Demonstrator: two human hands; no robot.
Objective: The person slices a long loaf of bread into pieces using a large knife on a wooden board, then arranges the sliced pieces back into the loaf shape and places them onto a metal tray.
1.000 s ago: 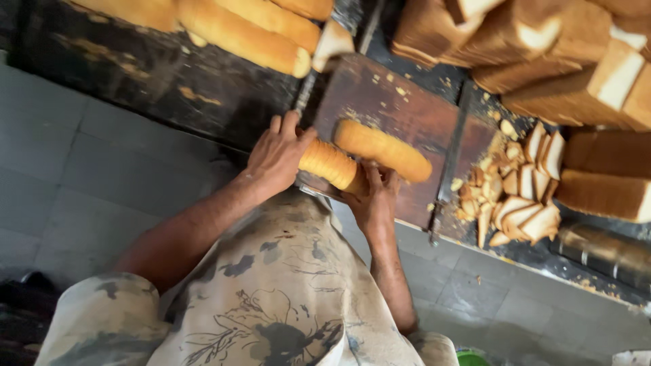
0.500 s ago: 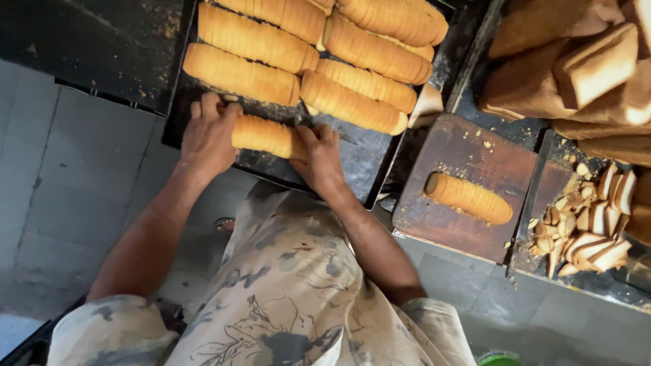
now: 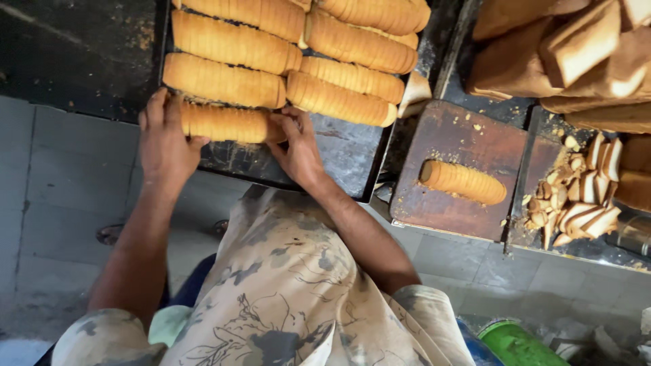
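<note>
no packages, labels, signs, screens visible

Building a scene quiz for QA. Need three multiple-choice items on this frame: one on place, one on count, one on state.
1. Where does the sliced roll between the hands lie?
A. on the dark tray, at its near edge
B. on the wooden board
C. on the floor

2. How many sliced rolls lie on the wooden board?
A. none
B. one
C. three

3. How do the hands meet the roll?
A. left hand and right hand, one at each end
B. right alone
C. neither touches it

Key: 1 A, it lies in front of the rows on the tray; 2 B, a single roll lies there; 3 A, each hand presses an end.
</note>
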